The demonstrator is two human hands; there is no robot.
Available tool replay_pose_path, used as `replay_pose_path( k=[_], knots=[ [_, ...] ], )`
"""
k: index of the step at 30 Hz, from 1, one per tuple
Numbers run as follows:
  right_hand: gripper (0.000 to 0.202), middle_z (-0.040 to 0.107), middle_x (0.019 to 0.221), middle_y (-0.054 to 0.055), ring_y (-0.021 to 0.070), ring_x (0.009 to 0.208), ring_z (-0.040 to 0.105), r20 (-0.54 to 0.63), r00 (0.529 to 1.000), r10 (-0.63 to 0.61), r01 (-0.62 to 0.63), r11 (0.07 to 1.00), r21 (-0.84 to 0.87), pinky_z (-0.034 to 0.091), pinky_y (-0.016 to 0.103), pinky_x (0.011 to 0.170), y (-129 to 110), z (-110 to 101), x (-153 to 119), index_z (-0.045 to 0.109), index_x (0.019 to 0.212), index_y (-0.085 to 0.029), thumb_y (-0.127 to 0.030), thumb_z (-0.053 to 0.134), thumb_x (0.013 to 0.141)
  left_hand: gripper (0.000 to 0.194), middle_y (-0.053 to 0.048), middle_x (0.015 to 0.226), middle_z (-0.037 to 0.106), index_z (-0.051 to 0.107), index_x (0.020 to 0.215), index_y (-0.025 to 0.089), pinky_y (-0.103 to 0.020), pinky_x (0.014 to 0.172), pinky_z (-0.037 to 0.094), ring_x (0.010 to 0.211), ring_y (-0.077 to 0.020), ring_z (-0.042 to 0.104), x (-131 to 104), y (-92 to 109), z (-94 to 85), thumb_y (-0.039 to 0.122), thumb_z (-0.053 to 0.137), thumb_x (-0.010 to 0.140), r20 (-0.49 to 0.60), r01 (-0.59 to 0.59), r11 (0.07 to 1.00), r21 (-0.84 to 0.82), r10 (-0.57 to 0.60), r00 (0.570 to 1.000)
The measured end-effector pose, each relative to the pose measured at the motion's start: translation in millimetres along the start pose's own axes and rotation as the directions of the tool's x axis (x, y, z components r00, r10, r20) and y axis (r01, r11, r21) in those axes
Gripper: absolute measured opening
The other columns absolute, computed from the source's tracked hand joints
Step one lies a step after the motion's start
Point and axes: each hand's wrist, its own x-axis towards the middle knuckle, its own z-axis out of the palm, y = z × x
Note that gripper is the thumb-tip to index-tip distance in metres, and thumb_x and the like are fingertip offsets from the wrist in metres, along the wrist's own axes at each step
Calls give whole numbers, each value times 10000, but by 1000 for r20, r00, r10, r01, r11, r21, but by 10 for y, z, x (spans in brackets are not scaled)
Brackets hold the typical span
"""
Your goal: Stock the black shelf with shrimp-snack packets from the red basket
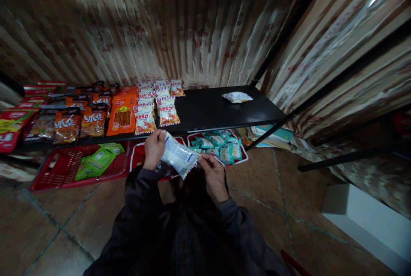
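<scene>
A white snack bag (pixel 180 156) with its printed back side up hangs between my hands, in front of the shelf edge. My left hand (pixel 154 149) pinches its left end; my right hand (pixel 214 176) pinches its right end. Just beyond, on the black shelf (pixel 205 111), white-and-red snack bags (pixel 168 111) stand in rows, beside orange packets (pixel 122 115). Farther left are brown-and-orange packets (pixel 93 120) and red packets (pixel 14 128). One silvery white bag (pixel 237 97) lies alone toward the shelf's right end.
Below the shelf sit a red basket (pixel 125 162) with green packets (pixel 99 160), another red basket partly behind my hands, and one with teal packets (pixel 229 149). Black posts (pixel 272 132) rise at the right. A white box (pixel 369 220) rests on the tiled floor.
</scene>
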Motion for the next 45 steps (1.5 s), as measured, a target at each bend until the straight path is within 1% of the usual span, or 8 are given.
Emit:
replay_pose_path(
  k=[5, 9, 13, 18, 25, 30, 35, 45],
  knots=[
    [249, 644, 698, -7, 103, 571, 556, -18, 990, 141, -136, 977, 164, 453, 198, 469, -43, 30, -29, 651, 714, -183, -359, 763, 579, 259, 22, 541, 499, 584, 634, 198, -236, 527, 268, 535, -128, 417, 63, -54, 43, 404, 508, 771, 75, 30, 995, -97, -23, 997],
    [233, 633, 729, -17, 108, 616, 584, -36, 983, 180, -166, 954, 250, 506, 209, 506, -2, 21, -15, 620, 717, -190, -324, 762, 590, 300, 37, 533, 500, 579, 624, 173, -215, 487, 287, 506, -100, 414, 45, -31, 37, 453, 557, 731, 185, 133, 952, -276, -83, 979],
    [231, 628, 747, -27, 120, 691, 616, -97, 977, 188, -146, 931, 335, 551, 234, 599, 59, 17, 20, 588, 692, -196, -283, 773, 584, 357, 21, 616, 572, 608, 710, 152, -206, 513, 378, 551, -99, 494, -68, 22, 32, 504, 644, 659, 227, 273, 833, -481, -183, 957],
    [256, 642, 777, -3, 159, 788, 643, -118, 986, 119, -71, 933, 354, 581, 294, 712, 98, 49, 74, 577, 735, -203, -304, 771, 603, 517, -31, 806, 641, 600, 916, 169, -239, 588, 473, 674, -129, 597, -296, 10, 174, 621, 610, 664, 269, 400, 624, -672, -298, 916],
    [269, 646, 820, 0, 151, 829, 646, -125, 984, 130, -68, 910, 410, 575, 280, 807, 118, 120, 145, 580, 728, -210, -309, 780, 578, 488, -87, 1076, 641, 616, 1027, 182, -240, 664, 496, 937, -189, 605, -615, 46, 361, 502, 692, 667, 480, 473, 611, -635, -167, 861],
    [268, 656, 765, -15, 151, 751, 648, -145, 970, 194, -109, 884, 454, 592, 288, 726, 99, 169, 90, 587, 713, -214, -278, 792, 552, 467, -77, 965, 662, 629, 959, 152, -237, 609, 495, 775, -156, 609, -689, 75, 426, 493, 701, 648, 409, 448, 577, -683, -206, 889],
    [264, 670, 722, -35, 91, 633, 616, -85, 941, 329, -264, 866, 424, 535, 180, 589, -6, 125, 9, 634, 733, -195, -217, 798, 528, 507, -65, 873, 675, 634, 921, 126, -220, 544, 469, 657, -125, 584, -662, 46, 416, 489, 739, 582, 384, 446, 587, -675, -236, 893],
    [352, 706, 903, -4, 144, 810, 627, 42, 973, 225, -229, 942, 244, 484, 250, 741, -117, 60, 123, 690, 883, -210, -380, 781, 589, 545, -59, 825, 684, 636, 994, 112, -204, 489, 432, 616, -121, 574, -668, -19, 372, 472, 730, 595, 491, 482, 656, -581, -190, 850]
  ],
)
